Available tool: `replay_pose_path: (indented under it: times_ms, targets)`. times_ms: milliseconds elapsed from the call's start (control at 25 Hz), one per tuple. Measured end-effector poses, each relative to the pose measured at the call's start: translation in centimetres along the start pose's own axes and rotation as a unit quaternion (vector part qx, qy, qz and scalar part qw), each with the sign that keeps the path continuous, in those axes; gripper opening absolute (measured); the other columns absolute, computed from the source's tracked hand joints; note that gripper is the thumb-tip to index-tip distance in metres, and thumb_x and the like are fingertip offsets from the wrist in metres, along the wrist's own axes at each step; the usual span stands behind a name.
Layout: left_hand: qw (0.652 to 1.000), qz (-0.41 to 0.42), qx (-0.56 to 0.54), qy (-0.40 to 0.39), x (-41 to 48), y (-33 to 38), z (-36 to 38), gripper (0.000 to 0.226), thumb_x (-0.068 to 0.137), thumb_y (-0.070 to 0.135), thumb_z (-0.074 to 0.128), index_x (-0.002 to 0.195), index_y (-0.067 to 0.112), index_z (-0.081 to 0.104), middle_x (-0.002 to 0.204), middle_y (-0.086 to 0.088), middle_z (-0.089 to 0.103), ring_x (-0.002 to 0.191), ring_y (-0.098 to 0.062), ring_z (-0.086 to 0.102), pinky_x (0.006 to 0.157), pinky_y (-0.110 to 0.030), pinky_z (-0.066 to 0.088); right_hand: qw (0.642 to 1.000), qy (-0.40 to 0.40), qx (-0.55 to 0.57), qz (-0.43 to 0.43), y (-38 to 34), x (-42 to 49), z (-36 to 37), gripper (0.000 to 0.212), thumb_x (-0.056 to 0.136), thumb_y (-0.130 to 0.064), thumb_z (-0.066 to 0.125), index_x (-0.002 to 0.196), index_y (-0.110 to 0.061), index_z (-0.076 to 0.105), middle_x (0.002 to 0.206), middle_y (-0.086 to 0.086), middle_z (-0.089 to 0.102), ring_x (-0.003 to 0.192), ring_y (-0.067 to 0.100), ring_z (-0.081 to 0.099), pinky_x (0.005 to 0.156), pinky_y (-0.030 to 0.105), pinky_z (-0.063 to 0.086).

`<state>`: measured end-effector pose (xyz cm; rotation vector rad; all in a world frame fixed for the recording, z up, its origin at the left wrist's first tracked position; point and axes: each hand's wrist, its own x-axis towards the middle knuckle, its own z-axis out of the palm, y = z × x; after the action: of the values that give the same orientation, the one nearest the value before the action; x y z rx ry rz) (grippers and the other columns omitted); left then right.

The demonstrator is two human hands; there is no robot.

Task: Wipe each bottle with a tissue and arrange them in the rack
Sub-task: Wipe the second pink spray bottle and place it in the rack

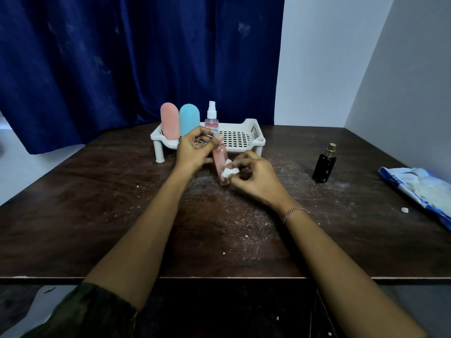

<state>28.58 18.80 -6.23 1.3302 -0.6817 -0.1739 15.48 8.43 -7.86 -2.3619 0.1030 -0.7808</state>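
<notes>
While a pink capsule bottle (169, 120), blue capsule bottle (189, 119) and spray bottle (211, 115) stood in the rack (255, 132), the left hand (194, 151) pinched a pink bottle (219, 158) by its top above the counter (122, 203). The right hand (255, 178) had its fingers (240, 158) curled, pinching a tissue wad (229, 171) against the bottle. A black perfume bottle (324, 167), well apart, was likely still to be wiped.

Blue curtain (122, 57) behind dark table (97, 215)

left hand (192, 152) grips top of pink bottle (221, 164), right hand (256, 178) pinches tissue wad (229, 171) against it. three bottles already in white rack (253, 132). black bottle (324, 164) on tabletop (97, 203), well right.
</notes>
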Motion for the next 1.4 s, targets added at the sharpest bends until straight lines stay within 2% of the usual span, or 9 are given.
replay_pose_path:
  times_ms: [160, 280, 360, 560, 760, 960, 1160, 1280, 1400]
  targets:
    - [1.0, -0.001, 0.004, 0.014, 0.0, 0.0, -0.1, 0.016, 0.082, 0.012, 0.069, 0.079, 0.021, 0.056, 0.078, -0.001, 0.058, 0.085, -0.022, 0.067, 0.063, -0.04, 0.059, 0.999, 0.021, 0.022, 0.024, 0.3, 0.4, 0.3, 0.021, 0.074, -0.013, 0.076, 0.095, -0.013, 0.072, 0.095, 0.001, 0.054, 0.088, 0.012, 0.056, 0.079, 0.018, 0.05]
    - [1.0, -0.007, 0.007, 0.021, 0.0, 0.2, 0.1, 0.017, 0.082, 0.013, 0.069, 0.079, 0.021, 0.056, 0.078, 0.0, 0.058, 0.085, -0.02, 0.067, 0.063, -0.039, 0.059, 0.999, 0.016, 0.014, 0.045, 0.5, 0.4, 0.2, 0.029, 0.066, -0.006, 0.081, 0.092, -0.013, 0.071, 0.09, -0.003, 0.06, 0.076, 0.003, 0.055, 0.07, 0.006, 0.046]
    - [0.999, -0.009, 0.017, 0.026, 0.0, 0.3, 0.2, 0.017, 0.082, 0.013, 0.069, 0.078, 0.021, 0.055, 0.078, 0.0, 0.059, 0.083, -0.018, 0.066, 0.062, -0.037, 0.059, 0.998, 0.027, 0.005, 0.061, 0.5, 0.3, 0.1, 0.029, 0.064, -0.009, 0.082, 0.09, -0.014, 0.071, 0.085, -0.004, 0.064, 0.069, 0.0, 0.053, 0.064, 0.005, 0.043]
    - [0.999, 0.019, 0.045, 0.008, -0.4, 0.6, 0.5, 0.018, 0.078, 0.016, 0.073, 0.081, 0.018, 0.056, 0.076, 0.0, 0.064, 0.079, -0.021, 0.07, 0.061, -0.037, 0.059, 0.994, 0.103, -0.031, 0.008, 0.1, 0.6, 0.5, 0.025, 0.071, -0.01, 0.078, 0.095, -0.012, 0.071, 0.094, -0.004, 0.066, 0.081, 0.006, 0.06, 0.077, 0.014, 0.05]
    - [0.995, 0.006, 0.088, 0.037, -0.2, 0.5, 0.4, 0.023, 0.078, 0.021, 0.074, 0.094, 0.007, 0.064, 0.086, -0.009, 0.066, 0.078, -0.021, 0.068, 0.06, -0.034, 0.059, 0.997, 0.013, -0.063, 0.049, 0.5, 0.2, -0.1, 0.021, 0.068, -0.01, 0.08, 0.088, -0.011, 0.073, 0.088, -0.006, 0.065, 0.068, -0.003, 0.054, 0.069, 0.005, 0.046]
    - [0.991, 0.02, 0.128, 0.026, -0.3, 0.5, 0.7, 0.027, 0.078, 0.026, 0.073, 0.091, 0.004, 0.066, 0.088, -0.012, 0.07, 0.072, -0.015, 0.069, 0.055, -0.025, 0.057, 0.996, 0.077, -0.052, -0.017, 0.2, 0.4, 0.0, 0.021, 0.07, -0.004, 0.078, 0.089, -0.012, 0.073, 0.09, 0.0, 0.067, 0.077, 0.009, 0.06, 0.074, 0.017, 0.051]
    - [0.99, 0.025, 0.138, 0.033, -0.4, 0.6, 0.7, 0.025, 0.078, 0.027, 0.073, 0.088, 0.006, 0.066, 0.083, -0.01, 0.069, 0.067, -0.011, 0.067, 0.052, -0.024, 0.056, 0.996, 0.013, -0.033, 0.084, 0.3, 0.1, -0.6, 0.021, 0.066, -0.011, 0.082, 0.085, -0.011, 0.073, 0.087, 0.0, 0.071, 0.072, 0.007, 0.063, 0.069, 0.011, 0.05]
    - [0.99, 0.012, 0.133, 0.039, -0.2, 0.5, 0.5, 0.027, 0.077, 0.027, 0.074, 0.09, 0.006, 0.067, 0.084, -0.008, 0.07, 0.071, -0.014, 0.069, 0.056, -0.029, 0.059, 0.995, 0.012, -0.075, 0.059, 0.0, 0.1, -0.6, 0.019, 0.068, -0.011, 0.081, 0.085, -0.013, 0.073, 0.089, 0.001, 0.07, 0.075, 0.011, 0.062, 0.073, 0.018, 0.05]
    - [0.991, 0.011, 0.127, 0.036, -0.3, 0.8, 0.6, 0.018, 0.076, 0.026, 0.075, 0.082, 0.011, 0.065, 0.077, -0.004, 0.068, 0.071, -0.015, 0.069, 0.057, -0.031, 0.059, 0.994, 0.037, -0.102, 0.027, -0.2, 0.1, -0.2, 0.018, 0.069, -0.01, 0.079, 0.086, -0.011, 0.072, 0.089, 0.001, 0.067, 0.073, 0.009, 0.057, 0.071, 0.019, 0.048]
